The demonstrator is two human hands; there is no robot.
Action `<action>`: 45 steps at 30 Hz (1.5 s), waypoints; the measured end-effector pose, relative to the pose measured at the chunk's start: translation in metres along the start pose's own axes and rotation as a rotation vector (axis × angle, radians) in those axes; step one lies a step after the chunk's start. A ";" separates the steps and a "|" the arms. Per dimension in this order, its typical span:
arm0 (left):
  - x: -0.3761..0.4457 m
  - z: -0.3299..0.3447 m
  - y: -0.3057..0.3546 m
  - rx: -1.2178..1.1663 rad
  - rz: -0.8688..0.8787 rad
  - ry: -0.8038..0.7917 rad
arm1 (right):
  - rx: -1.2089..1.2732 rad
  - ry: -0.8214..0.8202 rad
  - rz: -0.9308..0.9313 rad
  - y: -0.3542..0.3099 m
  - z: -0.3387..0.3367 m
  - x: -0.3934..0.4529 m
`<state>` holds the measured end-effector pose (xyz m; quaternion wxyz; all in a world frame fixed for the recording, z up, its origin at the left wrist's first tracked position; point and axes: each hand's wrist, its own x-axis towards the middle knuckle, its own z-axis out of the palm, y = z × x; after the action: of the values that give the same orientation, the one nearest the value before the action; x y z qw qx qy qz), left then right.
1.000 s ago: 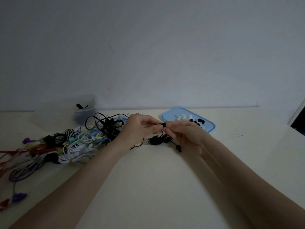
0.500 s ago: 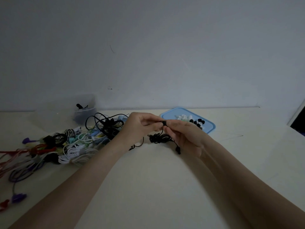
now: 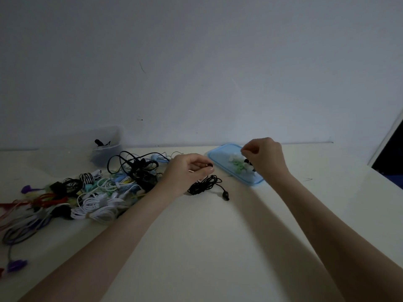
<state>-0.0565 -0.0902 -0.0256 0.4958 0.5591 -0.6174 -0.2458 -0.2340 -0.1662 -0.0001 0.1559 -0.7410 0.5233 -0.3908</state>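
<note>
Black earphones point(image 3: 205, 185) lie coiled on the cream table point(image 3: 218, 247) beside the left hand point(image 3: 185, 171), which pinches one of their earbuds between thumb and forefinger, while the right hand point(image 3: 267, 159) hovers, fingers curled, over the blue lid point(image 3: 214, 154) holding ear tips point(image 3: 236, 163), and I cannot tell whether it pinches anything.

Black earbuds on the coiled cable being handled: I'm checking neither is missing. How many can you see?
2. One small black earbud is pinched in the fingertips of the left hand; the other lies on the cream table, just right of the coiled black cable.
</note>
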 end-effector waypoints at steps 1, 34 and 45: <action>0.000 0.001 -0.001 0.016 -0.003 0.003 | -0.078 -0.018 -0.011 0.005 -0.001 0.005; -0.007 0.001 -0.001 0.160 0.009 0.103 | -0.121 -0.648 -0.102 -0.027 0.002 -0.016; -0.006 0.001 -0.004 0.215 0.036 0.176 | -0.091 -0.396 -0.159 -0.020 0.026 -0.030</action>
<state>-0.0558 -0.0854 -0.0318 0.4898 0.6172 -0.6041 -0.1195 -0.2059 -0.1359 -0.0162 0.1905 -0.8487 0.4394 -0.2246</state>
